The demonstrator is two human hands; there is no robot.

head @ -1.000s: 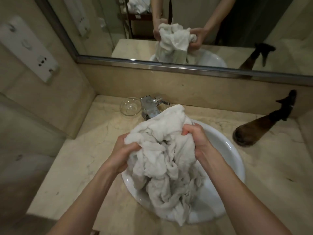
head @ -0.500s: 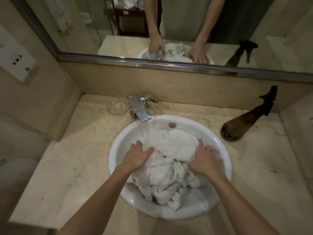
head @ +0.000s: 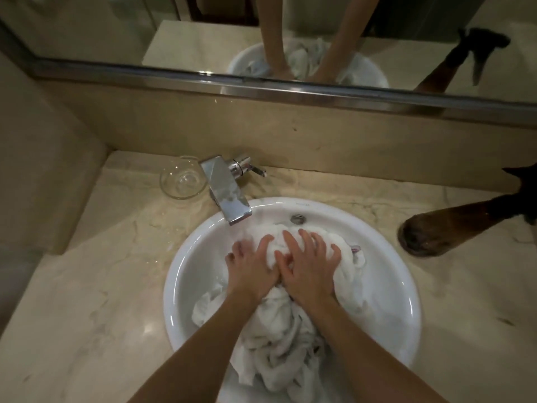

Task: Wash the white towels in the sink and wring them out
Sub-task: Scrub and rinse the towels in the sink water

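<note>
Both hands, left hand (head: 252, 267) and right hand (head: 309, 267), press splayed-flat on the towels (head: 279, 324) in the sink (head: 386, 286); knead the bunch under the palms, sweeping loose folds trailing wristward into the faucet (head: 226, 196) stream.

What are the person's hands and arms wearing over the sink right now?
Nothing that shows: the left hand and right hand are bare, with no gloves, rings or watch visible. Both forearms are bare to the bottom frame edge, so no sleeve shows.
</note>
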